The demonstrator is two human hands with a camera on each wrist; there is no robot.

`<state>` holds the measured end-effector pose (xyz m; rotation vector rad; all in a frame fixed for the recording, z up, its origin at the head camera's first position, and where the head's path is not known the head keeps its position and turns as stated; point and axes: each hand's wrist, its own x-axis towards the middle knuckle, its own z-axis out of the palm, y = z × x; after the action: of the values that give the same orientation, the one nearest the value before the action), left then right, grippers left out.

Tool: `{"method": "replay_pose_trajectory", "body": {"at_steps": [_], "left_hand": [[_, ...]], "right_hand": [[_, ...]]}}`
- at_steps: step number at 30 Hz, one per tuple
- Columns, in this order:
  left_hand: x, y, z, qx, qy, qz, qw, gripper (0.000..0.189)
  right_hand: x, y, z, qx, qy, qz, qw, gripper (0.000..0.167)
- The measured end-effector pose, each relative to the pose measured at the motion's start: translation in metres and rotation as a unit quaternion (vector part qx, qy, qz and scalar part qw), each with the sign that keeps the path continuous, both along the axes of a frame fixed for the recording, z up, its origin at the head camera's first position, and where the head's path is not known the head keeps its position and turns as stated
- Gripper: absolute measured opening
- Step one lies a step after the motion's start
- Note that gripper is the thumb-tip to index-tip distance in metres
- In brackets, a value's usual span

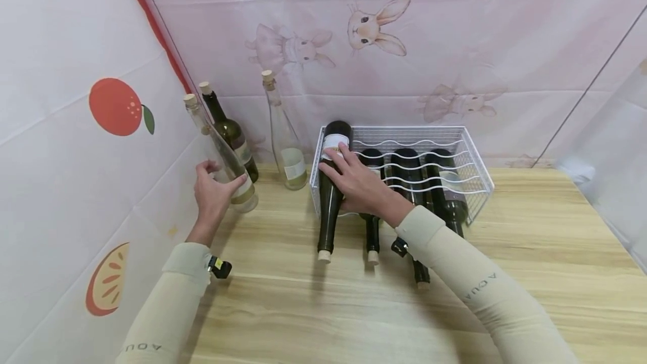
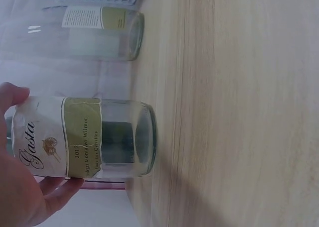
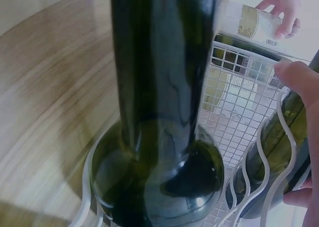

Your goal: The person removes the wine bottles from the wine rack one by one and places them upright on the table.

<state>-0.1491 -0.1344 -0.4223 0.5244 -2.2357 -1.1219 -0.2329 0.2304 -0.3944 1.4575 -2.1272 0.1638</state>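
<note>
Hands apart, each on its own bottle. Left hand (image 1: 211,198): thumb and fingers wrapped round a clear glass bottle with a tan cork and a cream-and-olive paper label (image 2: 82,137), script on it reads "Gasta". It's at the left edge of the bench, neck up; base looks to be down on the wood-grain top (image 1: 536,251).

Right hand (image 1: 361,184): gripping a dark green glass bottle with a white label (image 1: 331,195), fingertips on the label, more of the hand round the far side. That bottle lies on the wavy bars at the left end of the white wire-mesh rack (image 1: 479,157), base toward the bench's back edge, corked neck sticking out past the rack's front, toward me.

Rack sits along the back edge. Under its wavy bars, three more dark wine bottles lie side by side: one just right of my held one (image 1: 373,235), one mid-rack (image 1: 421,271), one toward the right end (image 1: 447,201).

Back left corner: a corked dark green bottle with a pale label (image 1: 229,128), upright, just behind my clear one. Second clear corked bottle (image 1: 285,133) stands near the back edge, between that corner and the rack.
</note>
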Motion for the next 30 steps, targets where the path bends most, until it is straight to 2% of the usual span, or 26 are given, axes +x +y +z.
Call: {"method": "replay_pose_trajectory", "body": {"at_steps": [8,12,20,26,30], "left_hand": [[-0.0031,-0.0005,-0.0034,0.003,0.002,0.001,1.0000,0.089],[-0.0044,0.0003,-0.0035,0.008,0.000,-0.003,1.0000,0.091],[-0.0049,0.0029,-0.0024,0.026,-0.016,-0.026,0.9992,0.096],[-0.0021,0.0057,-0.0028,0.068,-0.028,-0.042,0.9964,0.120],[0.0003,0.0088,-0.0031,0.084,-0.009,-0.041,0.9956,0.122]], "right_hand": [[0.0018,-0.0076,0.0035,0.013,0.031,-0.014,0.9994,0.103],[0.0028,-0.0084,0.0031,0.024,0.031,-0.024,0.9989,0.103],[0.0037,-0.0071,0.0044,0.034,0.043,-0.034,0.9979,0.101],[0.0032,-0.0079,0.0078,0.014,0.052,-0.009,0.9985,0.082],[0.0037,-0.0076,0.0092,0.012,0.062,0.001,0.9980,0.070]]}}
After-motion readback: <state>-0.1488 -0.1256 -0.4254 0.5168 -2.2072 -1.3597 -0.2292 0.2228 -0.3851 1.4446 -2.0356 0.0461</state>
